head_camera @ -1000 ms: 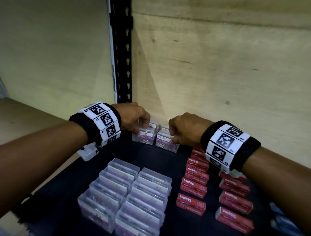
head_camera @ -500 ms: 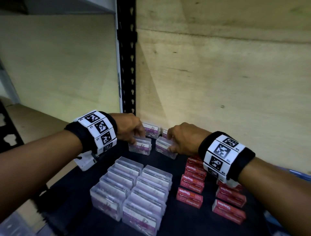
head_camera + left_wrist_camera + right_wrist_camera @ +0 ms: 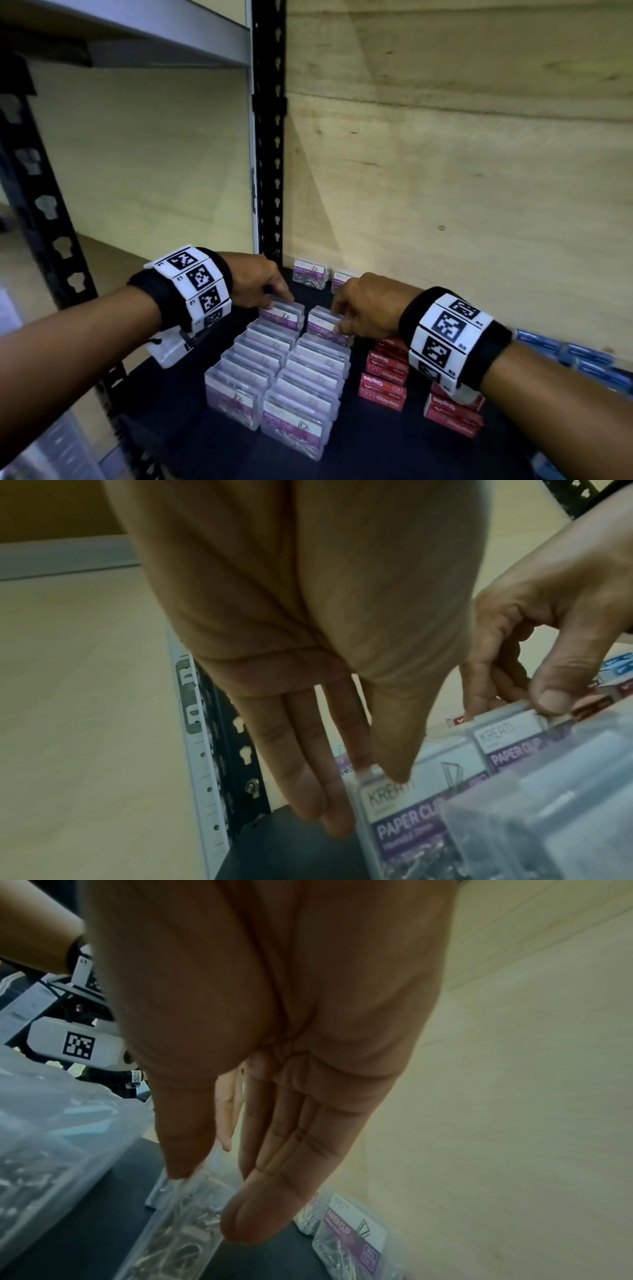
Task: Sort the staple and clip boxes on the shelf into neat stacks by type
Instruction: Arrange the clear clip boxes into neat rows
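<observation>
Now each hand pinches a clear paper-clip box at the 12 o'clock end of the two clip-box rows (image 3: 281, 370) on the shelf (image 3: 376, 445): left hand (image 3: 255, 286) on the left box (image 3: 282, 317), right hand (image 3: 368, 306) on the right box (image 3: 325, 325); red staple boxes (image 3: 385, 380) lie at 3 o'clock.

Fourteen clear paper clip boxes (image 3: 274, 370) show, two beyond the grip. About nine red staple boxes (image 3: 382, 391) show. Some are hidden.

Left hand (image 3: 255, 284) pinches a clear paper-clip box (image 3: 282, 317) at the far end of the left row. Right hand (image 3: 368, 306) pinches its neighbour (image 3: 323, 325) heading the right row. Red staple boxes (image 3: 383, 380) alongside, right.
</observation>
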Action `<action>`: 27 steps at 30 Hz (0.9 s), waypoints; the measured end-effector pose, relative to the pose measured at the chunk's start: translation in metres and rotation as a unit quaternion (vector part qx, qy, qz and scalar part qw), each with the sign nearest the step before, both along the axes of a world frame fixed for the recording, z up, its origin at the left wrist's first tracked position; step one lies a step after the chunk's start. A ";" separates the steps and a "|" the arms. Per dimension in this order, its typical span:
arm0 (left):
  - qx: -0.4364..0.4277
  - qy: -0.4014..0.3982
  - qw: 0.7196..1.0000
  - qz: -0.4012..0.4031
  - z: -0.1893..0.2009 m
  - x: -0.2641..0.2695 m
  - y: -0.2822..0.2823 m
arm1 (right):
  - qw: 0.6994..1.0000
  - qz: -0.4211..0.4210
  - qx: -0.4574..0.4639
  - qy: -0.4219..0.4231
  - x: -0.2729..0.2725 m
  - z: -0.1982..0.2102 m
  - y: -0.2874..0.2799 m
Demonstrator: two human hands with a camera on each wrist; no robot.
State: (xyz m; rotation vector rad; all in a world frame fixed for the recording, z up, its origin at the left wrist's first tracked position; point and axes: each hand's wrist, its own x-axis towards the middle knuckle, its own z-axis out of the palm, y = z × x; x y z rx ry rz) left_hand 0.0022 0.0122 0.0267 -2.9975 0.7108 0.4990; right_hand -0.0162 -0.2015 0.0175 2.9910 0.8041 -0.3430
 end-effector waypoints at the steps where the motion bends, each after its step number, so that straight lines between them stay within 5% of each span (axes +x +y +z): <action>1: 0.006 0.000 1.000 -0.005 -0.001 -0.001 0.000 | 1.000 -0.001 0.003 0.001 -0.001 0.000 0.000; 27: -0.043 0.078 0.995 0.039 -0.004 -0.019 -0.001 | 0.997 0.019 0.037 0.061 -0.014 0.005 -0.008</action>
